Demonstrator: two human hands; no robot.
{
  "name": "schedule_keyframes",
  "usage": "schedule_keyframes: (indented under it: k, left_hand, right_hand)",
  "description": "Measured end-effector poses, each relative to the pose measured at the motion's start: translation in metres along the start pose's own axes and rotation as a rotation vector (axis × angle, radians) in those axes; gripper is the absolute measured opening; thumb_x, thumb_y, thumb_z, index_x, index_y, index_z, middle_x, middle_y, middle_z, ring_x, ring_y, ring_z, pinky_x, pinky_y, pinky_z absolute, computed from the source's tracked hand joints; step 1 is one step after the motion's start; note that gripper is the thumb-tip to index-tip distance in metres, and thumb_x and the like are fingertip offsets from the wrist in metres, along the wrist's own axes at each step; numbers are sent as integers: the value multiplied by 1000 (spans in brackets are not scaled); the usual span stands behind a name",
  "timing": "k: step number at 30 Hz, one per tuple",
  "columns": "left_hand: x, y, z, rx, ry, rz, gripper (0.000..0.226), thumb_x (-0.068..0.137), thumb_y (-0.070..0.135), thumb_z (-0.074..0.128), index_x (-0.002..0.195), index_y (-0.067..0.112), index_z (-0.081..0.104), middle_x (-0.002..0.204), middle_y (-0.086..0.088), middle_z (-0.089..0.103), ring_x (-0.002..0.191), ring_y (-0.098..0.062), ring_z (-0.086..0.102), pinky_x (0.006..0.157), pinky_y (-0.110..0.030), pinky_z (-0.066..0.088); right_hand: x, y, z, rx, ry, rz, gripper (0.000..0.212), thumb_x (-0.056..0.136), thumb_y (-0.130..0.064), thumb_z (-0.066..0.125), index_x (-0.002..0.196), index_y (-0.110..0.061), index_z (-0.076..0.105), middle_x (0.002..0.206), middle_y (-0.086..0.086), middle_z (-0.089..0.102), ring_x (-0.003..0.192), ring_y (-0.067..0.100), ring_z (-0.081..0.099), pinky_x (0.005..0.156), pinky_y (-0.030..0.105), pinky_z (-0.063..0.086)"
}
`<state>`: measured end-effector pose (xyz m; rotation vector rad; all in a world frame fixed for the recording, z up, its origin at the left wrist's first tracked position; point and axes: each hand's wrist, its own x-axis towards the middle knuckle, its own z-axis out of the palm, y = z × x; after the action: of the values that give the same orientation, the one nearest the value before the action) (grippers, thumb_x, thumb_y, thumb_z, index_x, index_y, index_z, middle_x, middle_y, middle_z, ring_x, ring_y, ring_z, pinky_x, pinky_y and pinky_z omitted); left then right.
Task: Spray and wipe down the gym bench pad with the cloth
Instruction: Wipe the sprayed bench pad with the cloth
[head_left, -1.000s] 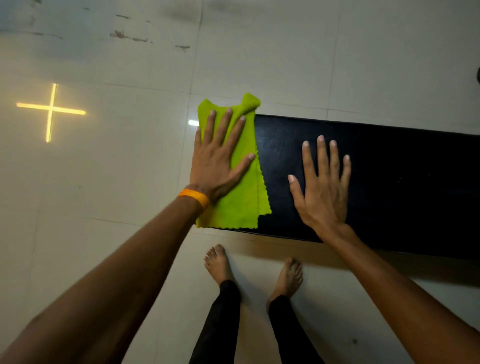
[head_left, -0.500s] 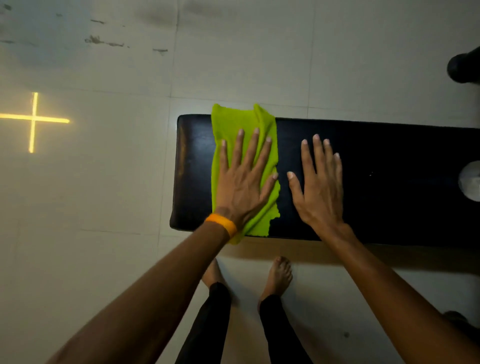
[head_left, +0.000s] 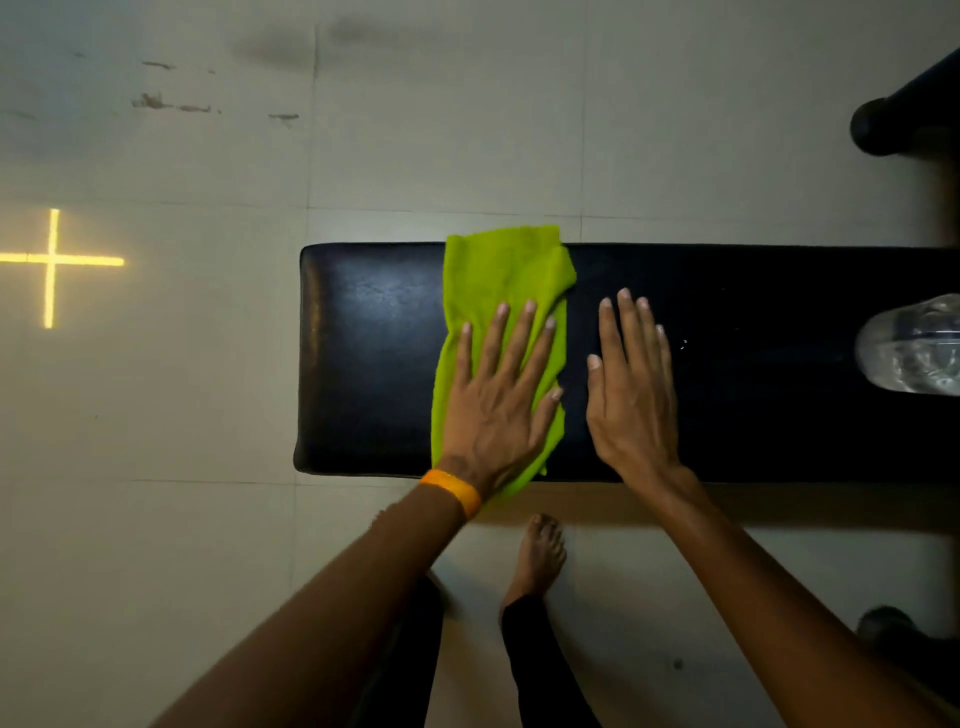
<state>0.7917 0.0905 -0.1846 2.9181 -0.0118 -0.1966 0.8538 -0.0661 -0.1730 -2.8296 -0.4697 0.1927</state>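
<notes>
one black bench pad (head_left: 374, 358) is lying crosswise on the pale tiled floor (head_left: 156, 519), its left end rounded and fully in view, its right end running out past the picture's edge. one lime-green cloth (head_left: 498, 275) is draping across the pad from the far edge to the near edge, its far corner poking just over the far edge and its near hem hanging a little over the near edge. the left hand (head_left: 496, 410) is lying flat on the cloth, fingers spread and palm down, pressing rather than clutching. an orange wristband (head_left: 453, 490) is sitting on that wrist, right at the pad's near edge. the right hand (head_left: 634, 395) is resting open and flat on bare pad just beside the cloth, fingers straight, holding nothing. left of the cloth a stretch of bare pad is showing up to the rounded end; right of the right hand a longer bare stretch is running to one clear plastic bottle (head_left: 914, 345) standing on the pad at the frame's right edge. one bare foot (head_left: 537, 556) is standing on the floor near the pad's near edge. one glowing yellow cross (head_left: 52, 260) is shining on the floor well left of the pad.
</notes>
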Motion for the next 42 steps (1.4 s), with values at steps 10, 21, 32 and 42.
schedule_keyframes:
  k: [10, 21, 32, 42]
  left_hand:
    - [3, -52, -24, -169, 103, -22, 69, 105, 53, 31, 165, 20, 22, 173, -8, 9, 161, -33, 5, 129, -57, 2]
    - [3, -107, -19, 18, 38, -120, 65, 108, 43, 21, 166, 15, 15, 174, -10, 10, 161, -31, 6, 129, -58, 8]
    - [5, -107, -17, 41, 29, -118, 68, 106, 43, 24, 166, 14, 11, 174, -12, 6, 161, -32, 3, 129, -59, 8]
    - [3, -107, -17, 25, 35, -124, 68, 106, 42, 23, 166, 14, 10, 174, -12, 5, 162, -32, 2, 128, -60, 7]
  right_hand:
    - [3, -49, -3, 124, 111, 90, 58, 97, -24, 48, 153, -9, 40, 165, 15, 29, 155, 31, 22, 125, 51, 20]
    - [41, -69, 25, -83, -49, -139, 63, 104, -44, 34, 162, -26, 18, 171, 3, 13, 158, 25, 7, 128, 49, 6]
    - [37, 39, -15, -249, -114, -173, 65, 102, -48, 36, 162, -32, 16, 171, 5, 13, 158, 29, 9, 127, 53, 7]
    - [20, 73, -26, -255, -139, -232, 64, 102, -51, 32, 161, -34, 17, 171, 4, 13, 158, 29, 8, 125, 56, 14]
